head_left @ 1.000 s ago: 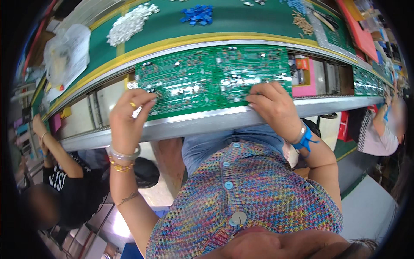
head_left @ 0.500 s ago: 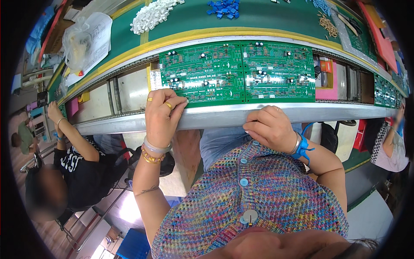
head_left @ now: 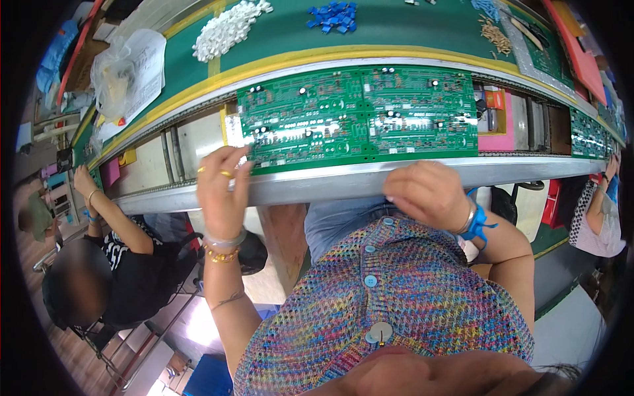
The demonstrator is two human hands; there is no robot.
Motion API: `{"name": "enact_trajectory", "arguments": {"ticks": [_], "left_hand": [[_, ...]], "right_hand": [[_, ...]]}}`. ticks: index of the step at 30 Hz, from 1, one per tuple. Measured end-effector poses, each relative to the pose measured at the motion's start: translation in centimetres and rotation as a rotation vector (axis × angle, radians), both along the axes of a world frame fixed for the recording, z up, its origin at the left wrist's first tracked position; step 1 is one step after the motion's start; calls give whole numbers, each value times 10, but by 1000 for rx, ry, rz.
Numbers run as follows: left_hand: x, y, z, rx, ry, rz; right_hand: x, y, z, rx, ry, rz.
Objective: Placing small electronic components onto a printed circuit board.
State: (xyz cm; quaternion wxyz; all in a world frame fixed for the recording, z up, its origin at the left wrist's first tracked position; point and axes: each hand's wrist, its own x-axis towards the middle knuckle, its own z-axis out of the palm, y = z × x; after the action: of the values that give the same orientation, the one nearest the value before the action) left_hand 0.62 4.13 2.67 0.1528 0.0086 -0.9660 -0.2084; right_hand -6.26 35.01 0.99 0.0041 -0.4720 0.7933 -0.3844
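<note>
A green printed circuit board panel (head_left: 362, 142), full of small soldered-in style components, lies across the conveyor rails in front of me. At its lower left corner is my left hand (head_left: 223, 188), over the front rail. Its thumb stands apart from the curled fingers and nothing shows between them; motion smears the fingertips slightly. My right hand (head_left: 429, 196) hovers at the front rail (head_left: 317, 181), below the right half of the panel. Those fingers are bent inward and pressed together, and whatever they may hold is hidden.
Beyond the conveyor, a green bench carries piles of white connectors (head_left: 228, 30), blue components (head_left: 332, 17) and tan parts (head_left: 495, 36). A plastic bag (head_left: 115, 72) lies on paper at left. Another board (head_left: 591, 135) sits further right. Co-workers sit on both sides, one in black (head_left: 142, 270).
My left hand has moved left, from the panel's front edge to its lower left corner, and its thumb and fingers have parted. My right hand has shifted slightly right.
</note>
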Motion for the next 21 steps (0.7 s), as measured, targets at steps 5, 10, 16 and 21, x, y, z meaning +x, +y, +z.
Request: {"name": "enact_trajectory", "arguments": {"ticks": [5,10,16,21], "left_hand": [[3,-19,-7,-115,-162,40],[-2,-6,-1,-122,-188,-19],[-49,-2,12,-200,-74,-64],[-150,5,4,-160,148,-206]], "right_hand": [[-82,-7,19,78,184,-230],[-193,-43,1,121,133,-301],[-246,-83,-24,125,303,-359],[-246,-85,-31,271,342,-335]]}}
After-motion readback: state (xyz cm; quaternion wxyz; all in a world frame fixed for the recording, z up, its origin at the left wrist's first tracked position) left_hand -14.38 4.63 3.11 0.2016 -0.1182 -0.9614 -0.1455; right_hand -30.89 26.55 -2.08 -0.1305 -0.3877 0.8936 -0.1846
